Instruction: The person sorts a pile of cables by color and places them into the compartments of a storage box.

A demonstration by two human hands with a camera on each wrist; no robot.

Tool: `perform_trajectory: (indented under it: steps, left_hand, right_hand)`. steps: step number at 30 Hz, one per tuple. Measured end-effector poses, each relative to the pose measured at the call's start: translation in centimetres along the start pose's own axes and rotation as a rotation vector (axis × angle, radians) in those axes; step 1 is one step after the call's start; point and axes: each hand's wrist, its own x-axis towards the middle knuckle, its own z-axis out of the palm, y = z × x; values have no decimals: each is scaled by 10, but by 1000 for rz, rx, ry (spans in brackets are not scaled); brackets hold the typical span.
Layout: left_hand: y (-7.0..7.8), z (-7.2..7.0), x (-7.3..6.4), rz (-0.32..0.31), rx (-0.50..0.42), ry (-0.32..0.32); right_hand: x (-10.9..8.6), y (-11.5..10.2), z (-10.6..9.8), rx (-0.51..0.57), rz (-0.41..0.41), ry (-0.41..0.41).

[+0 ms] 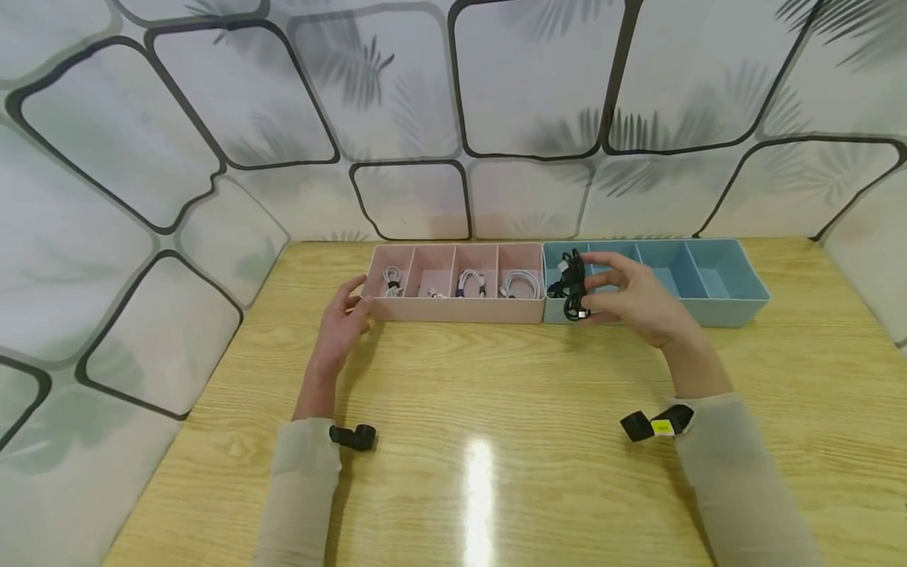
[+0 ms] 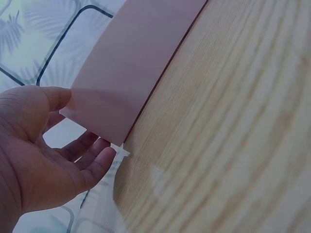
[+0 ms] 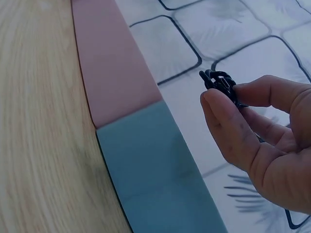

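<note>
My right hand (image 1: 634, 299) pinches a coiled black cable (image 1: 575, 287) between thumb and fingers, above the leftmost compartment of the blue divided box (image 1: 716, 311). In the right wrist view, the black cable (image 3: 221, 85) shows at the fingertips, raised over the rim. Whether another dark cable lies in the compartment below cannot be told. My left hand (image 1: 340, 327) holds the left front corner of the pink divided box (image 1: 453, 311), thumb on the front wall and fingers along the side. White cables (image 1: 522, 282) lie coiled in the pink box's compartments.
Both boxes stand end to end at the back of the wooden table (image 1: 439, 394), against a patterned wall covering (image 1: 531, 87). Compartments to the right in the blue box show bare floors. Black wrist cameras (image 1: 354, 437) sit on both sleeves.
</note>
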Motion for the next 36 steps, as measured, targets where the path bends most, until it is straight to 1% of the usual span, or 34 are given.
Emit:
perform_trajectory:
  steps: [3,8,11,15,18,24,28,32,36]
  left_hand:
    - [0,0,0,4,0,0]
    - [-2,0,1,-11,5,-4]
    - [-2,0,1,-19,11,-2]
    - [-2,1,1,-17,12,3]
    - [-2,0,1,-10,11,4]
    - [-4,1,2,-10,15,7]
    - [-4,1,1,-13,13,7]
    - [-3,2,0,-18,4,7]
    - [-3,1,1,-19,7,2]
  right_hand:
    - [-2,1,-8,-5,-1,36]
    - [-3,6,-18,-24,-4,94]
    - [-4,10,-25,33,-23,132]
    - [-7,13,-34,181,-63,179]
    - [-7,16,-38,259,-85,214]
    - [-8,22,-44,328,-68,287]
    - [-8,24,-48,328,-55,308]
    - [-8,26,-51,303,-52,323]
    - [-8,27,-52,228,-35,347]
